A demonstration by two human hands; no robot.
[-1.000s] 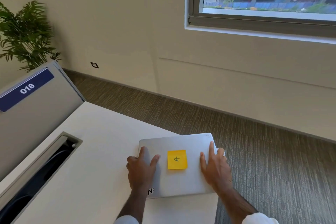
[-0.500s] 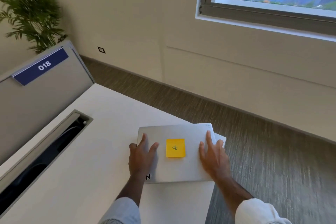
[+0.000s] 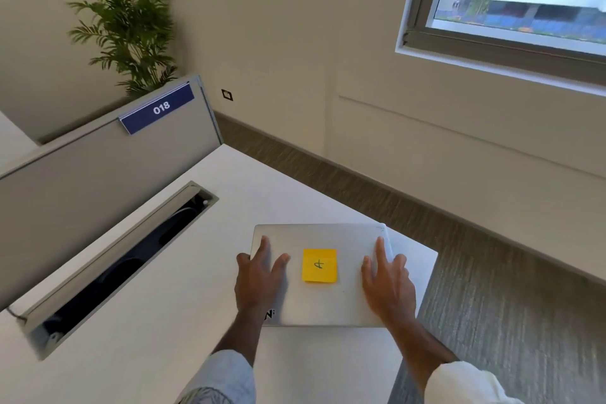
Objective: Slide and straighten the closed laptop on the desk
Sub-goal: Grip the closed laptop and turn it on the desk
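A closed silver laptop (image 3: 323, 302) lies flat near the right corner of the white desk (image 3: 157, 321). A yellow sticky note (image 3: 319, 265) with a handwritten mark sits on the middle of its lid. My left hand (image 3: 259, 279) rests palm-down on the lid's left side, fingers spread. On the lid's right side my right hand (image 3: 387, 285) lies flat too, its index finger reaching toward the far right corner. Neither hand curls around the laptop's edge.
An open cable trough (image 3: 121, 269) runs along the desk's left part. Behind it stands a grey divider panel with a blue "018" label (image 3: 157, 107). A potted plant (image 3: 128, 33) is behind the panel. The desk's right edge drops to carpeted floor (image 3: 511, 311).
The laptop has shifted a little left on the desk, away from the right corner, with both hands still flat on its lid. The camera view has tilted and swung left.
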